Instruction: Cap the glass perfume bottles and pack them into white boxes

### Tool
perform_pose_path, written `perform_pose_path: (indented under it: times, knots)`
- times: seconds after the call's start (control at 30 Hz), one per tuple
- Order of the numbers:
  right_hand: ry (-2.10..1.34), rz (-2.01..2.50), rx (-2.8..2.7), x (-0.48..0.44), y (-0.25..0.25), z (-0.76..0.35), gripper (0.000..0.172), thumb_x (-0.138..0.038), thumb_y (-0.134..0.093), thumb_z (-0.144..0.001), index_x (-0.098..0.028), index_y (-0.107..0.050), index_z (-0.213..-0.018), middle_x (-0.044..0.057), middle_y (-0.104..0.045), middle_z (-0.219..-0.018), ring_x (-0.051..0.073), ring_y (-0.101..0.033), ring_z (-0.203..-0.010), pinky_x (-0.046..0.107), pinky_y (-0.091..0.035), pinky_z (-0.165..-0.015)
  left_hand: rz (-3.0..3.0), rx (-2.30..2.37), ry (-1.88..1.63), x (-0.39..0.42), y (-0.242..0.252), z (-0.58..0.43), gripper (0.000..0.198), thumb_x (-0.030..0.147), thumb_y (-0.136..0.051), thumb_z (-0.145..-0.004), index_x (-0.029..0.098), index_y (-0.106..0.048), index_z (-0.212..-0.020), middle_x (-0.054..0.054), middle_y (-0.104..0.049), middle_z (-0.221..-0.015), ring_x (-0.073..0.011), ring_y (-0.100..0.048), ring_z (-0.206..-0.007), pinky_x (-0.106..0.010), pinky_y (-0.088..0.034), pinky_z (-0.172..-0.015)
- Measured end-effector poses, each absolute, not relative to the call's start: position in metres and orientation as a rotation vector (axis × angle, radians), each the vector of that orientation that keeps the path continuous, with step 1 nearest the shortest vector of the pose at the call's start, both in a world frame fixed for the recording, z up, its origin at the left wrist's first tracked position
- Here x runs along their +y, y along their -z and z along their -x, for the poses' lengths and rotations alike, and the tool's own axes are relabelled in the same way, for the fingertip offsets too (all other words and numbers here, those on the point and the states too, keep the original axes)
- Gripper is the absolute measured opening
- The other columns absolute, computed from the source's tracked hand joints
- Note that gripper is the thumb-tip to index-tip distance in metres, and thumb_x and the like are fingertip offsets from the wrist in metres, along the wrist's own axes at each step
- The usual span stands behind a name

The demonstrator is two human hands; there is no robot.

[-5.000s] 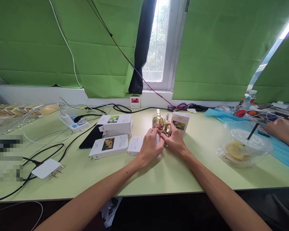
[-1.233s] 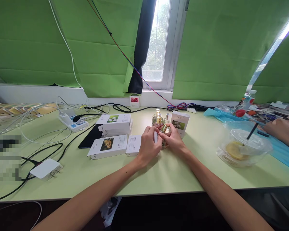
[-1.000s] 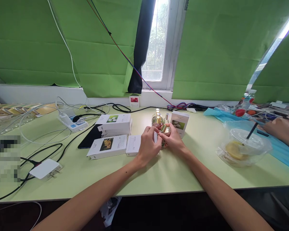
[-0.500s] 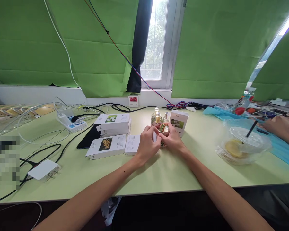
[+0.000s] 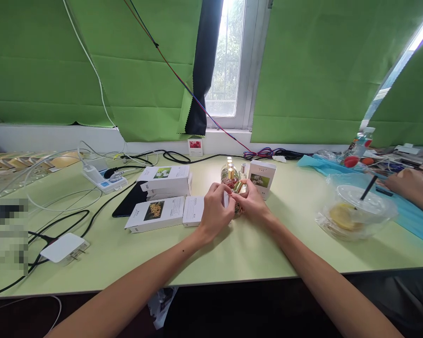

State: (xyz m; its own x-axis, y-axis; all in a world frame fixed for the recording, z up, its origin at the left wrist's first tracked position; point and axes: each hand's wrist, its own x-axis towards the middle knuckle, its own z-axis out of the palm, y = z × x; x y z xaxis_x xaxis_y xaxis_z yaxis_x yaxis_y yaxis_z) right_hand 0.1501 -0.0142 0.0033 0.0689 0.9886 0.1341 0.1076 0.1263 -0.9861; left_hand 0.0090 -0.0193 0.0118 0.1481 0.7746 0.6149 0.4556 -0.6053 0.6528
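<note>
My left hand (image 5: 215, 212) and my right hand (image 5: 253, 204) meet at the middle of the pale green table (image 5: 232, 253). The left fingers are wrapped round a small white box (image 5: 226, 199). The right hand pinches a small gold-capped perfume bottle (image 5: 237, 188) at the box's end. Just behind stand more small bottles (image 5: 229, 172) and an upright white box (image 5: 262, 173) with a flower picture. To the left lie flat white boxes (image 5: 155, 213), one beside my left hand (image 5: 193, 211), and a stack (image 5: 166, 180) behind them.
A black tablet (image 5: 129, 200), a power strip (image 5: 102, 176), a white charger (image 5: 61, 247) and several cables lie at the left. A lidded plastic cup with a straw (image 5: 356, 213) sits at the right. Another person's hand (image 5: 414, 190) rests on blue cloth at far right.
My hands have stayed together over the white box and bottle, shifting only slightly. The view has drifted a little.
</note>
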Motion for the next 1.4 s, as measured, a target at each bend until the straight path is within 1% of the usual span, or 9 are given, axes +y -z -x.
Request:
perform_pose_path:
  times: [0.2,0.57,0.77,0.87,0.93,1.0,1.1,1.27,1.4]
  knots:
    - [-1.061,1.243,-1.259,-0.012,0.001,-0.148,0.053,-0.047,-0.077,-0.068,-0.024,-0.046,-0.104,-0.005,-0.065,-0.061,0.013,-0.056,-0.044,0.024,-0.047,-0.042,-2.113,1.166,-1.499,-0.018,-0.010,-0.010,0.010,0.010,-0.059,-0.081,0.020,-0.059,-0.082,-0.002,-0.058,-0.088,-0.0144,-0.058,-0.077,-0.028,-0.048,-0.070]
    - [-1.155,1.139,-1.246,-0.009,0.008,-0.145,0.054,-0.046,-0.075,-0.068,-0.024,-0.043,-0.105,-0.009,-0.061,-0.055,0.012,-0.053,-0.041,0.022,-0.045,-0.042,-2.090,1.135,-1.547,-0.018,-0.008,-0.011,0.013,0.008,-0.058,-0.081,0.020,-0.058,-0.085,-0.002,-0.059,-0.093,-0.0164,-0.061,-0.087,-0.031,-0.051,-0.079]
    - [-1.162,1.172,-1.199,-0.009,0.007,-0.143,0.052,-0.044,-0.075,-0.066,-0.025,-0.043,-0.103,-0.010,-0.058,-0.053,0.011,-0.051,-0.039,0.022,-0.044,-0.040,-2.120,1.143,-1.450,-0.017,-0.008,-0.011,0.010,0.014,-0.057,-0.086,0.021,-0.058,-0.093,-0.004,-0.061,-0.100,-0.0186,-0.063,-0.093,-0.034,-0.051,-0.084]
    - [-1.156,1.187,-1.174,-0.009,0.006,-0.142,0.048,-0.043,-0.073,-0.068,-0.025,-0.044,-0.102,-0.011,-0.054,-0.052,0.011,-0.050,-0.039,0.021,-0.043,-0.040,-2.124,1.127,-1.409,-0.016,-0.010,-0.010,0.005,0.022,-0.056,-0.090,0.021,-0.057,-0.095,-0.005,-0.063,-0.101,-0.0195,-0.063,-0.095,-0.034,-0.051,-0.084]
    - [-1.154,1.185,-1.151,-0.009,0.006,-0.142,0.046,-0.040,-0.072,-0.068,-0.024,-0.045,-0.102,-0.011,-0.054,-0.053,0.011,-0.051,-0.041,0.021,-0.042,-0.040,-2.130,1.116,-1.381,-0.016,-0.012,-0.010,0.008,0.027,-0.056,-0.091,0.021,-0.057,-0.097,-0.005,-0.063,-0.103,-0.0196,-0.063,-0.094,-0.034,-0.050,-0.083]
    - [-1.151,1.178,-1.126,-0.010,0.005,-0.143,0.046,-0.037,-0.073,-0.066,-0.024,-0.046,-0.102,-0.010,-0.057,-0.056,0.010,-0.052,-0.043,0.020,-0.042,-0.041,-2.154,1.090,-1.349,-0.016,-0.014,-0.009,0.013,0.027,-0.058,-0.089,0.021,-0.057,-0.100,-0.005,-0.064,-0.106,-0.0200,-0.063,-0.096,-0.034,-0.050,-0.084]
    - [-1.139,1.179,-1.096,-0.010,0.003,-0.143,0.049,-0.035,-0.074,-0.063,-0.024,-0.046,-0.101,-0.010,-0.058,-0.057,0.010,-0.051,-0.044,0.020,-0.042,-0.041,-2.186,1.024,-1.308,-0.014,-0.015,-0.007,0.022,0.021,-0.059,-0.082,0.021,-0.056,-0.104,-0.006,-0.063,-0.109,-0.0208,-0.063,-0.099,-0.036,-0.050,-0.088]
    - [-1.126,1.160,-1.067,-0.008,0.003,-0.144,0.052,-0.039,-0.074,-0.062,-0.024,-0.043,-0.101,-0.011,-0.055,-0.053,0.011,-0.049,-0.042,0.020,-0.039,-0.038,-2.250,0.889,-1.245,-0.012,-0.015,-0.005,0.036,0.007,-0.056,-0.066,0.022,-0.053,-0.099,-0.006,-0.060,-0.109,-0.0222,-0.061,-0.104,-0.036,-0.050,-0.091]
    - [-1.103,1.191,-1.083,-0.007,0.006,-0.147,0.054,-0.041,-0.076,-0.062,-0.025,-0.044,-0.103,-0.009,-0.057,-0.054,0.012,-0.049,-0.040,0.020,-0.038,-0.037,-2.325,0.814,-1.140,-0.011,-0.015,-0.003,0.047,0.001,-0.053,-0.058,0.022,-0.050,-0.100,-0.006,-0.055,-0.109,-0.0226,-0.059,-0.106,-0.035,-0.052,-0.091]
